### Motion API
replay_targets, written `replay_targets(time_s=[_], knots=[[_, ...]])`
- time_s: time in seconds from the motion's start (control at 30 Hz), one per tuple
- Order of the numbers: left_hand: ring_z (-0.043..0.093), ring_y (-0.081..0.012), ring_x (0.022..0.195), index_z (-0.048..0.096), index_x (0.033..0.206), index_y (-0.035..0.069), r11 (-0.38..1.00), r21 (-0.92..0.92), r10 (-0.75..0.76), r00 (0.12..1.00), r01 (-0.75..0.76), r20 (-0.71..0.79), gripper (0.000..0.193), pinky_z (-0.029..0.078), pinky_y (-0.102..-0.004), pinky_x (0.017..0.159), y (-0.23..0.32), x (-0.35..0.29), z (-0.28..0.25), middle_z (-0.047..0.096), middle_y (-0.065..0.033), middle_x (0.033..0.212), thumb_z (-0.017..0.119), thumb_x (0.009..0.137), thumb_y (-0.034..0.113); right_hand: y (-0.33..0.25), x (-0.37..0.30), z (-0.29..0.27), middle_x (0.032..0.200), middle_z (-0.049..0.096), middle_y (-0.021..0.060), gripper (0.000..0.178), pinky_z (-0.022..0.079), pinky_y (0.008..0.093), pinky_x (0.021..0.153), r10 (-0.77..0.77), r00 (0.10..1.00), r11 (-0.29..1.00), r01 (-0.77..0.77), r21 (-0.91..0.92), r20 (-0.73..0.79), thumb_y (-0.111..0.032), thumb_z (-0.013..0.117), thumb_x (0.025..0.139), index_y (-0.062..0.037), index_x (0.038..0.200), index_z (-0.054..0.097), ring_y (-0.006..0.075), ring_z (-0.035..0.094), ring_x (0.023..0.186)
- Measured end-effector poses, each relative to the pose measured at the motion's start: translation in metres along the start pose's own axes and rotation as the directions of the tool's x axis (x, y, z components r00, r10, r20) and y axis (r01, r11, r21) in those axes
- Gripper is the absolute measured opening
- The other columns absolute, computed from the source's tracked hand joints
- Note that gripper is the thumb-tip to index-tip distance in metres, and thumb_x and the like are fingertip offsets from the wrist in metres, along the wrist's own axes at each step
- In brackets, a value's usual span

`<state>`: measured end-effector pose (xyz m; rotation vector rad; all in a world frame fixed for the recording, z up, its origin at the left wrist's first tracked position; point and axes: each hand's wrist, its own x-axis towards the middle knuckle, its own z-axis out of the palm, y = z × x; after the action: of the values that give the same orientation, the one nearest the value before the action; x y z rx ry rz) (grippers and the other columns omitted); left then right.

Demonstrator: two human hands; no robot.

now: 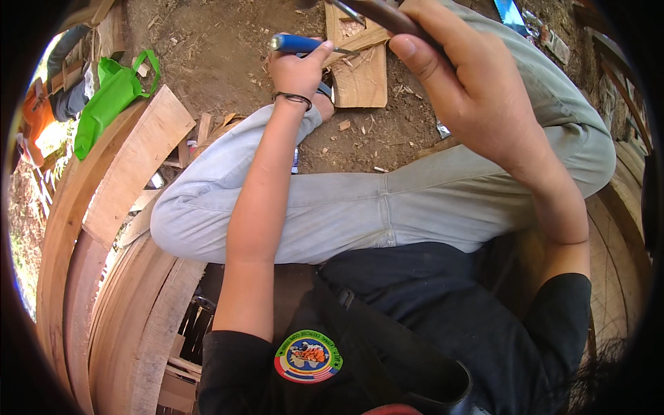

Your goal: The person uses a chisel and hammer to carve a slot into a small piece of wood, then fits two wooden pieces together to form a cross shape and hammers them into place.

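On the far side, gripping in the left hand [296,71] a chisel [296,44] reaching over a board [366,79], and clasping in the right hand [477,86] a brown handle [400,23].

From my remote seat I see a glossy plastic chisel handle [294,43] (its blade [344,51] looks metal), a rough wooden board [366,83] and matt cloth trousers [332,207].

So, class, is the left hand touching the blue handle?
Touching. The head view shows the left hand gripping the blue handle, its thumb laid against it with no gap.
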<state>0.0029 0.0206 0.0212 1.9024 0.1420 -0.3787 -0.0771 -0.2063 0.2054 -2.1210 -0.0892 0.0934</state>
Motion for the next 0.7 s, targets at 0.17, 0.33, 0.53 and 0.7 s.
replay_targets(time_s=[0.17,0.33,0.53,0.7], knots=[[0.064,-0.0251,0.082,0.067,0.082,0.006,0.939,0.221,0.273,0.962,-0.263,-0.016,0.026,0.049,-0.0372,0.081,0.013,-0.008,0.008,0.071,-0.0082,0.082,0.083,0.07,0.023,0.001,0.0,0.002,0.064,0.054,0.0182,0.013,0.044,0.0446,0.049,-0.029,1.0,0.999,0.03,-0.017,0.006,-0.015,0.058,0.093,-0.0035,0.094,0.052,0.0392,0.06,0.058],[0.06,-0.0295,0.086,0.062,0.082,0.009,0.923,0.269,0.3,0.953,-0.276,-0.052,0.028,0.041,-0.0411,0.092,0.019,-0.016,0.013,0.068,-0.0067,0.077,0.082,0.069,0.024,0.001,0.0,0.002,0.065,0.053,0.0156,0.014,0.043,0.0398,0.051,0.004,1.0,1.0,-0.004,-0.023,0.008,-0.017,0.057,0.095,-0.0033,0.095,0.053,0.0334,0.059,0.057],[0.064,-0.0288,0.076,0.058,0.087,0.008,0.862,0.33,0.402,0.916,-0.384,0.015,0.03,0.038,-0.0406,0.095,0.024,-0.026,0.026,0.068,-0.0058,0.076,0.08,0.071,0.019,-0.006,-0.007,0.012,0.064,0.05,0.0139,0.019,0.041,0.0352,0.052,-0.175,0.978,0.984,0.177,0.008,-0.115,-0.018,0.058,0.095,-0.0061,0.111,0.056,0.0318,0.053,0.057],[0.065,-0.027,0.074,0.056,0.086,0.006,0.883,0.21,0.426,0.905,-0.42,0.017,0.027,0.045,-0.0343,0.078,0.028,-0.034,0.037,0.066,-0.0074,0.073,0.077,0.073,0.014,0.019,-0.015,0.033,0.069,0.058,0.014,0.02,0.046,0.041,0.052,-0.103,0.993,0.951,0.118,-0.286,0.064,-0.021,0.06,0.092,-0.0078,0.106,0.055,0.0322,0.06,0.06]])
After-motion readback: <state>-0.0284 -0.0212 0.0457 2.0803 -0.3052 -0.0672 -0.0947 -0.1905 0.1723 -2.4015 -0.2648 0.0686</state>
